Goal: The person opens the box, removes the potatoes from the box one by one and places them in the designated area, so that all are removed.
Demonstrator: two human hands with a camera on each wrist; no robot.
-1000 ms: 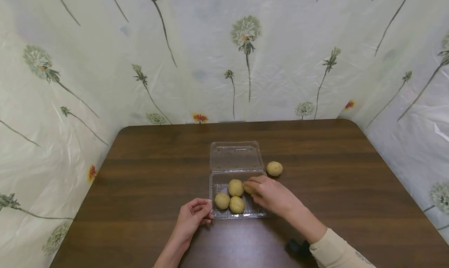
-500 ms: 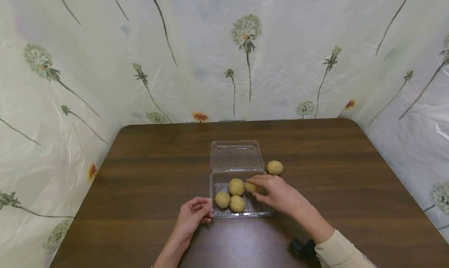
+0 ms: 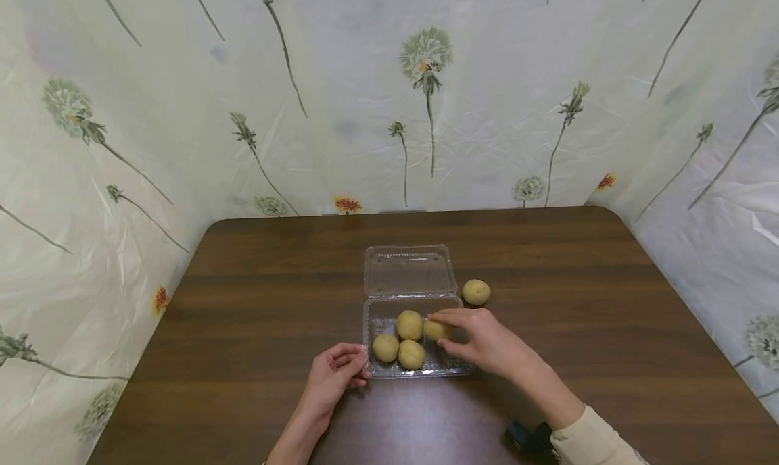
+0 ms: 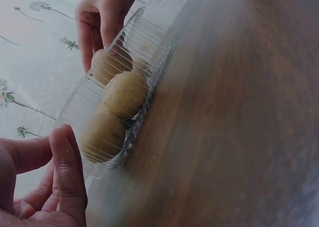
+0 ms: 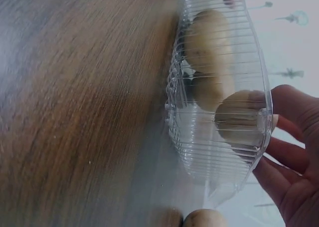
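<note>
A clear plastic clamshell container (image 3: 420,377) lies with its lid (image 3: 409,270) folded back. Three round yellowish potatoes sit together in the left part of its tray: a far one (image 3: 410,325), a left one (image 3: 385,348) and a near one (image 3: 411,355). My left hand (image 3: 331,377) pinches the tray's left rim between thumb and fingers. Over the right side reaches my right hand (image 3: 487,340), its thumb and fingers around another potato (image 3: 437,330) inside the tray. Through the ribbed wall, the right wrist view shows this held potato (image 5: 241,118) up near the rim.
One more potato (image 3: 476,292) rests on the brown wooden table (image 3: 274,282), just right of the container. A small black object (image 3: 528,438) lies by the right sleeve. Behind the table hangs a flower-patterned sheet (image 3: 341,113).
My right hand has shifted slightly right and its fingers have loosened a little, so more of its potato shows. The left hand stays at the rim.
</note>
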